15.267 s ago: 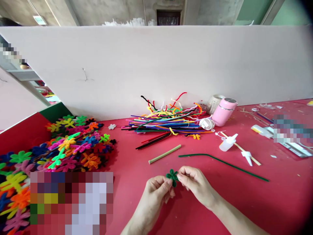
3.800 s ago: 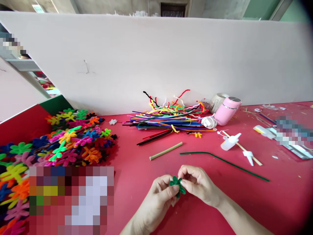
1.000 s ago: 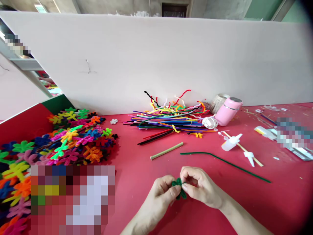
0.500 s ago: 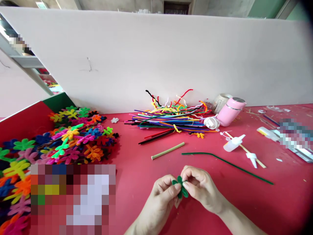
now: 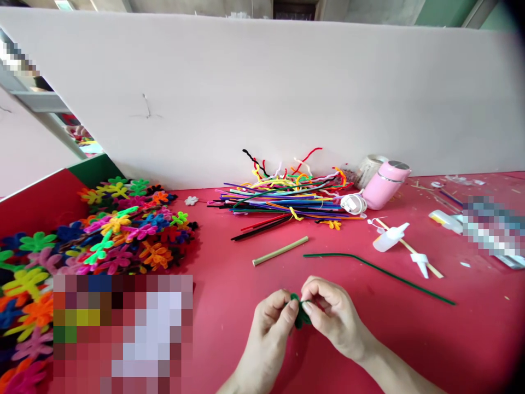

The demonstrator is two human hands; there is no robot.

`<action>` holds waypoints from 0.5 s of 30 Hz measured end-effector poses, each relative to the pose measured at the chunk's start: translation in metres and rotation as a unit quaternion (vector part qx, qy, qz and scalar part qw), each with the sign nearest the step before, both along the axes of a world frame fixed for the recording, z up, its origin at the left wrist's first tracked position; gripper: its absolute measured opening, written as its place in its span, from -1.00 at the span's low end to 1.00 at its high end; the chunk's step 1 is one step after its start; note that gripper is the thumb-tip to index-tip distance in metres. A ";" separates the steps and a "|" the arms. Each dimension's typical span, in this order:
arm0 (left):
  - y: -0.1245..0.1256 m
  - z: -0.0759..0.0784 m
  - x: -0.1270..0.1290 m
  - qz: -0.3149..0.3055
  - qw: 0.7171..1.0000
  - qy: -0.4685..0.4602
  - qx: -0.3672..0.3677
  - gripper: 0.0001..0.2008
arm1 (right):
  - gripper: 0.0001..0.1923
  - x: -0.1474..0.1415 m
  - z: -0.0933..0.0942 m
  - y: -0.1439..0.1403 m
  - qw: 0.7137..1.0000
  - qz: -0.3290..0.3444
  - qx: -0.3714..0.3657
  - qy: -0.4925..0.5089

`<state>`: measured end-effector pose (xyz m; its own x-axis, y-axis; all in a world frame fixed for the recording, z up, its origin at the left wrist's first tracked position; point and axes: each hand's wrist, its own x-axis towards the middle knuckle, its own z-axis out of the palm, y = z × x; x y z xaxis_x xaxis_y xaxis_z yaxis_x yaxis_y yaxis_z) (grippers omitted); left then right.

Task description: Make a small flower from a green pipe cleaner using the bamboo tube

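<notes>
Red cloth covers the table (image 5: 229, 284) I am looking down at, and a long white board (image 5: 262, 98) stands up behind it. Far to the left I see a big heap of fuzzy flowers (image 5: 102, 241) in many colors. Next comes a pile of colored fuzzy sticks (image 5: 283, 200) by the board, and a short tan stick (image 5: 280, 251) lies near it.

Low in the middle, my left hand (image 5: 268, 334) and my right hand (image 5: 334, 317) meet. Both pinch a small dark green fuzzy flower (image 5: 298, 313) just above the table, fingertips pressed tight on it from each side. I think it is very light and soft, with thin wire inside, so it bends easily. Holding it at the middle, where the petals join, seems best.

To the right lie a long green fuzzy stick (image 5: 381, 272), a small white bottle (image 5: 388, 239) and a pink cup (image 5: 385, 184).
</notes>
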<state>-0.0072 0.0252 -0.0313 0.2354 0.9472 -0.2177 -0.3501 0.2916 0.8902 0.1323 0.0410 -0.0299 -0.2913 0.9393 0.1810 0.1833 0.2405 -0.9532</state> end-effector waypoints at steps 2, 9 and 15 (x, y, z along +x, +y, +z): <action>-0.001 0.002 0.001 0.006 1.000 0.024 0.017 -0.76 | -0.91 -0.002 -0.001 -0.002 1.000 -0.010 -0.006 0.008; -0.001 0.000 0.003 0.022 0.999 0.042 0.023 -0.75 | -0.87 -0.006 -0.004 -0.005 0.994 -0.011 -0.080 0.073; 0.004 -0.004 -0.001 0.038 0.996 0.073 0.019 -0.79 | -0.81 -0.001 -0.001 0.006 0.984 -0.036 -0.159 0.076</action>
